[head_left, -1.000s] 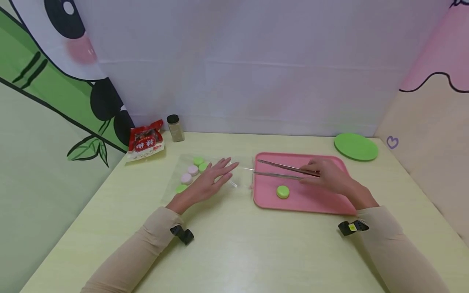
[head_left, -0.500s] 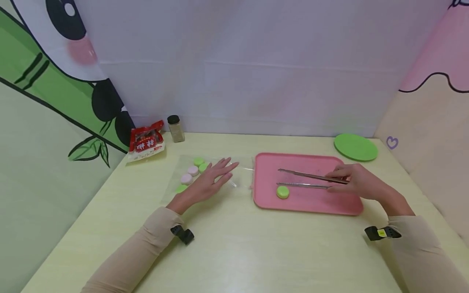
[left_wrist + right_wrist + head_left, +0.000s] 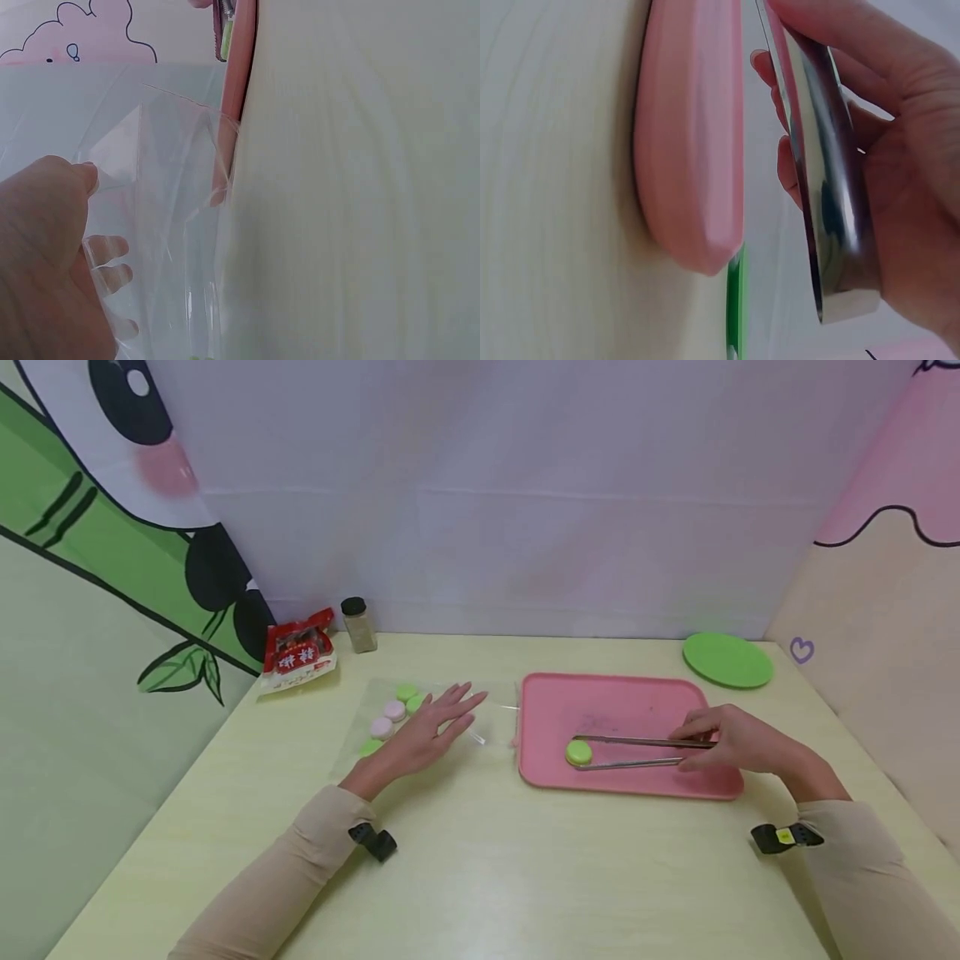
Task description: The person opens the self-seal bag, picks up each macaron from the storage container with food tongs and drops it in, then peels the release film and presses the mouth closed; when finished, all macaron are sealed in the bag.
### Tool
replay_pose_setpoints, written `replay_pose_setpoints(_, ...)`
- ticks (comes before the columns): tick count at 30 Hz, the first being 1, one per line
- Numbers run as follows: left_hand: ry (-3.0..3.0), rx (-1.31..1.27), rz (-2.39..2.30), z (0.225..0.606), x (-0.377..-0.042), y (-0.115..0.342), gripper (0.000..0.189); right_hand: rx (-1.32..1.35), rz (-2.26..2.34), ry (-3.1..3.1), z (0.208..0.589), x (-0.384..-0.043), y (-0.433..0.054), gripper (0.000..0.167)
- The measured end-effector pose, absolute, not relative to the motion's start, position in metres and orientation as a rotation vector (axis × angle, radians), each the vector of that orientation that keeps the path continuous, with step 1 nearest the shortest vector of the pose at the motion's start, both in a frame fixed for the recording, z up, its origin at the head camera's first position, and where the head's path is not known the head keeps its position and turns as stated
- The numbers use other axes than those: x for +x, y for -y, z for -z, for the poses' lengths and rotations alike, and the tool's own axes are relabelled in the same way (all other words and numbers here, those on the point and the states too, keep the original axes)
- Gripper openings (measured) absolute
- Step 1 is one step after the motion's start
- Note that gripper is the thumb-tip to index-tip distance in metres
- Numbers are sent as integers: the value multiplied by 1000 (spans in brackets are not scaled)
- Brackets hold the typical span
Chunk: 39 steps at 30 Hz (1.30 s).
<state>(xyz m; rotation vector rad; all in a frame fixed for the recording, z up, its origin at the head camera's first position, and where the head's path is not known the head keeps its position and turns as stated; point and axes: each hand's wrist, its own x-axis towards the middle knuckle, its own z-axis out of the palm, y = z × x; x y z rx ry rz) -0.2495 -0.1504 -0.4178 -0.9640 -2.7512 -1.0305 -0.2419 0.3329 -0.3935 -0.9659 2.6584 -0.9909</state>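
Note:
In the head view my left hand [image 3: 423, 735], fingers outstretched, is at the mouth of a clear plastic bag [image 3: 161, 225] holding several green and lilac macarons [image 3: 382, 727]. From the left wrist, its thumb and fingers appear on opposite sides of the film, holding it. My right hand [image 3: 738, 739] grips metal tongs [image 3: 832, 180] by their rear part. The tong arms straddle a green macaron [image 3: 578, 752] lying on a pink tray [image 3: 645, 693]. Whether both tips touch it I cannot tell.
A green round plate [image 3: 727, 660] is behind the tray to the right. At the back left stand a red and white snack packet [image 3: 298, 652] and a black-capped jar [image 3: 359, 627]. The bag's mouth adjoins the tray's left edge.
My right hand has drawn the tongs rightward across the tray, then lowered them toward me, so their arms now flank the green macaron. The left hand stays put.

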Motion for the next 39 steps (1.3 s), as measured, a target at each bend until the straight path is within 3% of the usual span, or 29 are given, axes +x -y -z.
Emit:
replay_pose_setpoints(23,2761,-960,1009,416,-250,150,48,-1034,1035,-2716,405,-251,-333,25)
replay_pose_setpoints(31,2778,-942,1035,414,-250,151,49,-1161,1062,-2754,399,-264,-303,21)
replay_pose_setpoints(39,2763,-959,1037,415,-249,150,48,-1089,955,-2721,392,-273,-250,26)
